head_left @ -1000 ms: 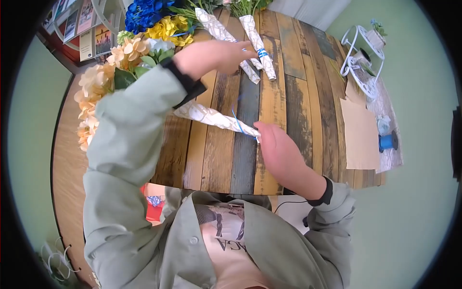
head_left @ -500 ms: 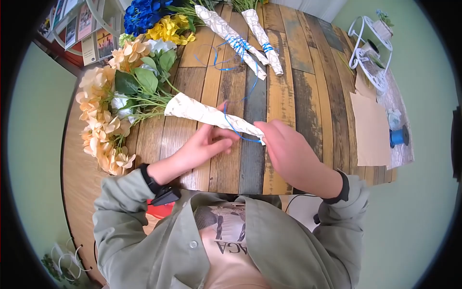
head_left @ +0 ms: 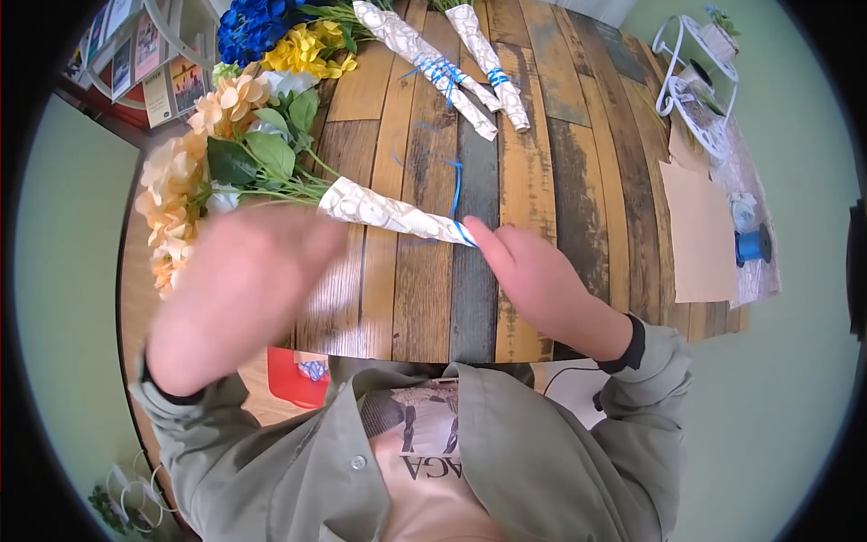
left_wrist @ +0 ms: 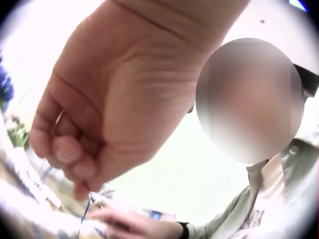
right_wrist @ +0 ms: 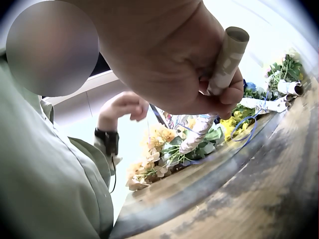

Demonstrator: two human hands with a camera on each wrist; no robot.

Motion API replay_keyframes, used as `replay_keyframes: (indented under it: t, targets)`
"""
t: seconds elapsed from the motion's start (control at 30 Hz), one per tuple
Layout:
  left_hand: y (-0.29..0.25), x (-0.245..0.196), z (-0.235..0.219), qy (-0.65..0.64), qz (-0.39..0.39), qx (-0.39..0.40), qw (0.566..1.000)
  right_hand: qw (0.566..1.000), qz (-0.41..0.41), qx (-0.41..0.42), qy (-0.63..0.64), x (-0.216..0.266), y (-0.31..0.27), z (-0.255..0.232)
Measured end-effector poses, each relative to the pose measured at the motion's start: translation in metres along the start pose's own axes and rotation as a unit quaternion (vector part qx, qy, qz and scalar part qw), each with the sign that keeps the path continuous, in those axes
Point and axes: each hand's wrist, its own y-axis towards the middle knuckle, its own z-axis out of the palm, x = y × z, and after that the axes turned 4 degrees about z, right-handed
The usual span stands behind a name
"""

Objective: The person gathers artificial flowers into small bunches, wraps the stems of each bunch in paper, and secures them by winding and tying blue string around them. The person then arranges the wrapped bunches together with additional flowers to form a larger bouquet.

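Observation:
In the head view a bouquet of peach flowers (head_left: 172,172) lies toward the left, its stems rolled in white patterned paper (head_left: 384,210). My right hand (head_left: 542,275) grips the narrow end of this paper wrap, whose open tube end (right_wrist: 232,50) sticks out past the fingers in the right wrist view. A blue ribbon (head_left: 457,190) crosses the wrap just beside that hand. My left hand (head_left: 257,275), blurred, is raised at the left, in front of the flowers. Its curled fingers pinch a strand of blue ribbon (left_wrist: 86,209) in the left wrist view.
Two more paper-wrapped bundles with blue ribbon (head_left: 438,72) lie at the back, near blue flowers (head_left: 257,32) and yellow flowers (head_left: 312,52). On the right are brown paper (head_left: 700,235), a blue ribbon spool (head_left: 754,246) and a white wire stand (head_left: 695,99). The wooden table's (head_left: 424,316) front edge is near my body.
My left hand came down from above the back bundles, passed under the wrap, and has now swung up to the left. The ribbon now crosses the wrap by my right hand, which keeps its grip.

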Motion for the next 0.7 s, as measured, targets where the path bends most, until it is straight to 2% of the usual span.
replay_keyframes:
  t: [0.03,0.1,0.13,0.17,0.23,0.27,0.33,0.37,0.4,0.43,0.47,0.53,0.6,0.63,0.67,0.7]
  targets:
    - [0.013,-0.002,-0.015,0.112,-0.031,-0.075,0.990,0.999,-0.016,0.025,-0.032,0.002,-0.001,0.002]
    - [0.048,0.011,-0.031,0.206,0.027,-0.198,0.958,0.998,-0.028,0.019,-0.054,0.008,-0.001,0.003]
    - [0.030,0.027,-0.021,0.206,0.022,-0.203,0.957,0.996,-0.037,0.014,-0.076,0.011,0.000,0.003]
    - [0.025,0.034,-0.006,0.243,0.100,-0.227,0.938,0.996,-0.042,0.017,-0.082,0.013,0.001,0.001]
    - [0.201,0.024,-0.013,0.312,0.248,-0.269,0.877,0.995,-0.045,-0.007,-0.083,0.019,0.000,-0.003]
    - [0.208,0.034,-0.004,0.345,0.320,-0.285,0.835,0.995,-0.051,-0.004,-0.088,0.022,-0.001,-0.005]
    - [0.230,0.023,0.031,0.279,0.308,-0.192,0.889,0.996,-0.014,0.050,-0.067,0.027,-0.002,-0.009]
    - [0.233,0.027,0.053,0.282,0.305,-0.194,0.888,0.996,-0.017,0.049,-0.070,0.028,-0.002,-0.009]
    - [0.233,0.034,0.075,0.192,0.279,-0.169,0.926,0.997,0.015,0.070,-0.013,0.028,-0.003,-0.008]
    - [0.225,0.036,0.079,0.100,0.252,-0.140,0.952,0.994,0.048,0.090,0.046,0.027,-0.004,-0.008]
    - [0.219,0.041,0.081,0.100,0.254,-0.137,0.952,0.994,0.050,0.089,0.048,0.024,-0.004,-0.007]
    - [0.181,0.032,0.062,0.014,0.172,-0.145,0.974,0.987,0.055,0.088,0.120,0.014,-0.004,-0.005]
    - [0.141,0.028,0.053,-0.078,0.177,-0.274,0.942,0.985,0.051,0.084,0.143,0.008,-0.001,-0.005]
    - [0.113,0.020,0.047,-0.099,0.095,-0.267,0.954,0.984,0.040,0.082,0.156,0.006,0.001,-0.007]
    - [0.086,0.011,0.034,-0.195,-0.013,-0.162,0.967,0.983,0.040,0.076,0.160,0.003,0.003,-0.007]
    - [0.061,0.014,0.041,-0.242,-0.018,-0.096,0.965,0.979,0.043,0.076,0.183,0.001,0.004,-0.007]
